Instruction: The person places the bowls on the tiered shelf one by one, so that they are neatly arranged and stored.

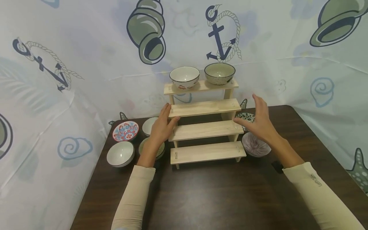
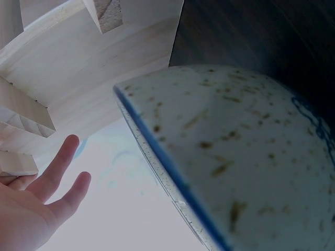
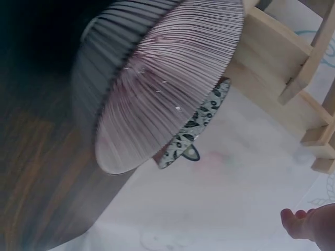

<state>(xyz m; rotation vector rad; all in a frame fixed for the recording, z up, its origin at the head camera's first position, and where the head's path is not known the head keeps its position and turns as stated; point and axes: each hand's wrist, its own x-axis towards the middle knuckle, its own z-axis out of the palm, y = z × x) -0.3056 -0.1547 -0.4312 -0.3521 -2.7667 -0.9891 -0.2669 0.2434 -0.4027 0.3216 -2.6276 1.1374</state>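
Observation:
A four-tier wooden stand (image 1: pixel 207 108) rises at the table's centre. On its top board sit a white bowl (image 1: pixel 184 78) with a red pattern and a green-grey bowl (image 1: pixel 219 74). My left hand (image 1: pixel 161 129) is at the stand's left side, fingers extended, fingertips right by the end of the second board from the top. On the right, my right hand (image 1: pixel 261 123) is raised beside the stand, thumb and fingers spread apart, holding nothing. Below it stands a purple striped bowl (image 3: pixel 162 99). A speckled bowl with a blue rim (image 2: pixel 235 151) looms close to the left wrist camera.
Left of the stand are a red-and-blue patterned bowl (image 1: pixel 125 131), a plain white bowl (image 1: pixel 120 154), another white bowl (image 1: pixel 149 125) and a greenish bowl (image 1: pixel 159 151) partly behind my forearm. A leaf-patterned bowl (image 1: pixel 246 117) is at the back right. A printed cloth (image 1: pixel 95 38) hangs behind the dark table (image 1: pixel 224 195).

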